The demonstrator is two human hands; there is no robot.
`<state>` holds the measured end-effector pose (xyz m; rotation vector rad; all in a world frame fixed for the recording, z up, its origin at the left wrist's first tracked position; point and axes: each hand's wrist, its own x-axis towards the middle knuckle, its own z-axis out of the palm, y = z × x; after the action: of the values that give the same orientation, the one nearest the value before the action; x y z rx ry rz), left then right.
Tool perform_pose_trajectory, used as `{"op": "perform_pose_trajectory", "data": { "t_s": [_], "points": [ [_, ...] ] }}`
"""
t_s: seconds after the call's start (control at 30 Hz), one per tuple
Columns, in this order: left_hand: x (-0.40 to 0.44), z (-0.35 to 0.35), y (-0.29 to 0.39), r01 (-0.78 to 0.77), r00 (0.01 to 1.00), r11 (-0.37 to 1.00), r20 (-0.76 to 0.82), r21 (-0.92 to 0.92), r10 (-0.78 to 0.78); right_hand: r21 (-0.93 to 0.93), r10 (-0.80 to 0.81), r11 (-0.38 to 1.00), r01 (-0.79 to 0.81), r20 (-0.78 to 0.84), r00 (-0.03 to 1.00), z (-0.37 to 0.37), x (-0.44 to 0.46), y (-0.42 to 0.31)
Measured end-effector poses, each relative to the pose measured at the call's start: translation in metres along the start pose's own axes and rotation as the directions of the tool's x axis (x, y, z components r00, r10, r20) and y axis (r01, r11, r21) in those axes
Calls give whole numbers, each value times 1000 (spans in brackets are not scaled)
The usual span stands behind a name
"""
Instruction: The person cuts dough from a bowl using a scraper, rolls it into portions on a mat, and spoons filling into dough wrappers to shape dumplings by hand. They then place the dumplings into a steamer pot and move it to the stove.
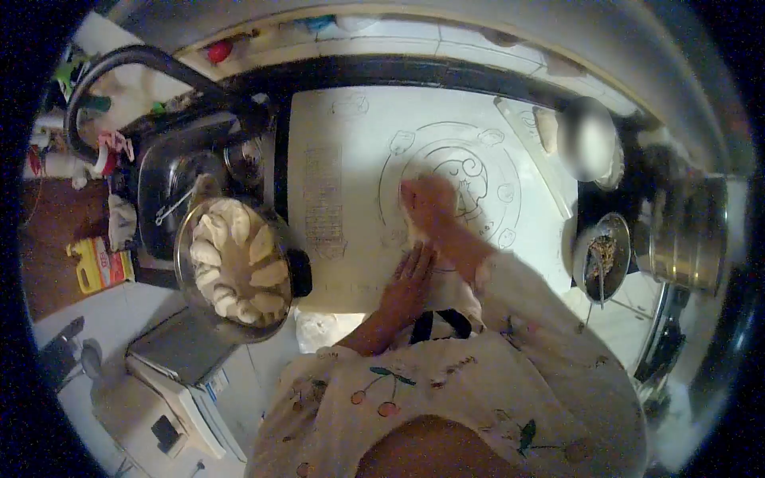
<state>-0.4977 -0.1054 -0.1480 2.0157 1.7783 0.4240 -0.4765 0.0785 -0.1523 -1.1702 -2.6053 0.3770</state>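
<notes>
My right hand (430, 205) is over the printed circle drawing on the pale mat (366, 191), blurred, its fingers too smeared to make out. Just below it, nearer my body, my left hand (410, 275) rests on the mat with its fingers stretched out, close beside my right hand. A small pale patch shows between the two hands; what it is cannot be made out. To the left of the mat, a round pot (185, 267) holds several pale folded dumplings (267, 275) arranged in a ring.
A rolling pin (534, 159) lies along the mat's right side. Beyond it are a white round item (588, 143) and a metal bowl (603, 259) of chopped filling with a spoon. A sink (163, 179) with a black faucet (143, 56) is at the left, near a yellow bottle (88, 267).
</notes>
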Motion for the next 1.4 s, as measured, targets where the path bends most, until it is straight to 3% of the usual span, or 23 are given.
{"op": "perform_pose_trajectory", "data": {
  "t_s": [0.07, 0.17, 0.23, 0.3, 0.37, 0.43, 0.47, 0.53, 0.63, 0.7, 0.77, 0.83, 0.87, 0.9, 1.0, 1.1, 1.17, 1.23, 1.3, 1.4],
  "points": [
    [3, 5, 0, 26, 999, 999, -28, 48, -24, 34, -70, 996, 85, -303, 950, 3, 31, 9],
    [2, -7, 9, 44, 998, 998, -37, 44, -43, 11, -12, 1000, 18, -452, 892, 4, 37, 2],
    [2, -8, 1, 37, 999, 999, 0, -1, -37, -97, -28, 995, 3, -256, 966, -15, -22, -19],
    [-1, 9, -2, 27, 994, 995, 106, -97, -17, 123, 37, 991, -42, 38, 999, -17, -82, -18],
    [-7, 12, 0, 32, 997, 998, 75, -57, -27, 8, 37, 999, -38, 102, 994, -9, -71, -16],
    [-1, 9, -1, 63, 998, 998, -21, -5, -63, 9, -19, 1000, 19, -21, 1000, 8, -25, -9],
    [-4, 1, 4, 75, 994, 997, -75, 15, -74, 61, -35, 997, 45, -169, 985, 19, -3, -6],
    [-2, -1, 6, 90, 988, 994, -129, 60, -81, -12, -105, 994, 110, -428, 898, 14, 44, 2],
    [-10, -6, 2, 97, 994, 991, -66, 93, -91, 202, 170, 970, -138, -153, 973, 5, 48, -11],
    [-8, -7, 0, 108, 994, 993, -19, 37, -107, 21, -25, 999, 26, -53, 998, -27, -22, -37],
    [2, -33, 3, 229, 934, 954, 318, -192, -160, 100, -7, 995, -24, 298, 954, -41, -79, -47],
    [-2, -31, 4, 245, 920, 945, 360, -218, -155, 124, -56, 992, 30, 210, 976, -18, -66, -37],
    [-5, -8, 0, 197, 963, 970, 214, -142, -165, 138, -91, 988, 69, 160, 983, -2, -47, -28],
    [-11, 5, 2, 163, 985, 985, 73, -61, -159, 125, -127, 984, 127, -6, 992, 11, -24, -24],
    [-7, -1, 6, 148, 983, 989, -108, 9, -147, 55, -145, 982, 183, -414, 899, 18, 38, -22],
    [-7, -11, 4, 145, 985, 989, -102, 13, -143, -5, -189, 979, 204, -402, 896, 9, 26, -29],
    [-13, 21, -7, 99, 994, 995, -50, 2, -99, -4, -222, 975, 222, -28, 975, -1, -50, -17],
    [-11, 24, -8, 138, 990, 983, 19, -121, -137, -89, -166, 979, 185, 186, 968, -27, -111, -58],
    [-12, -11, 1, 263, 963, 908, 138, -327, -229, -119, -188, 973, 199, 98, 977, -19, -99, -53],
    [-16, 20, 1, 161, 982, 987, -100, 4, -160, -184, -240, 959, 216, -120, 963, 14, -9, -30]
  ]
}}
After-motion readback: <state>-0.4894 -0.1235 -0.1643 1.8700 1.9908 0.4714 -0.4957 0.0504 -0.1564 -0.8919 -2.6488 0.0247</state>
